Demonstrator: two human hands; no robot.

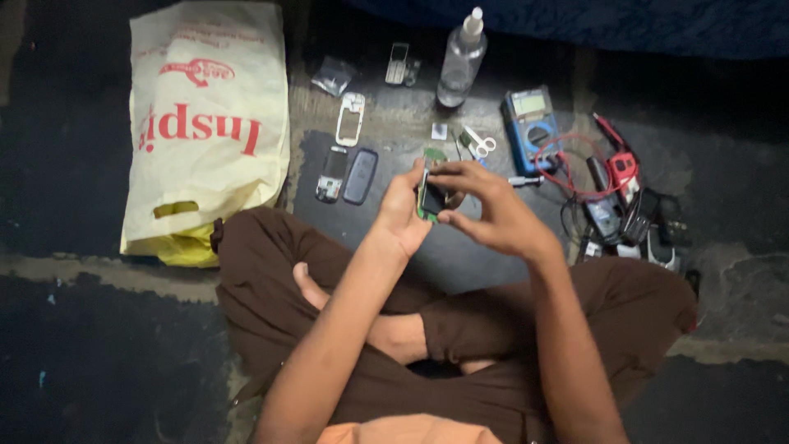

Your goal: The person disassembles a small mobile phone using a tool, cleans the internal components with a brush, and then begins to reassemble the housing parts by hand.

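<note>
We sit cross-legged on the floor (99, 345); both hands raised over the lap, approx. centre of view. Left hand (403, 215) closed on the left edge of a small green board (429, 200) w/ dark screen; board held upright, off the floor. Right hand (485, 205) closed on the board from the right; thumb below, fingers curled over the top edge.

On the floor beyond the hands: dark phone cover (360, 176) just beside a phone body (332, 174); white frame (350, 119) above them; small phone (398, 63) near a clear bottle (460, 59); scissors (477, 143) near the board; blue meter (531, 127) w/ red leads (575, 164) to the right; chargers (633, 218) in a heap at far right. Cream bag (205, 123) lies well apart at left, touching our left knee.
</note>
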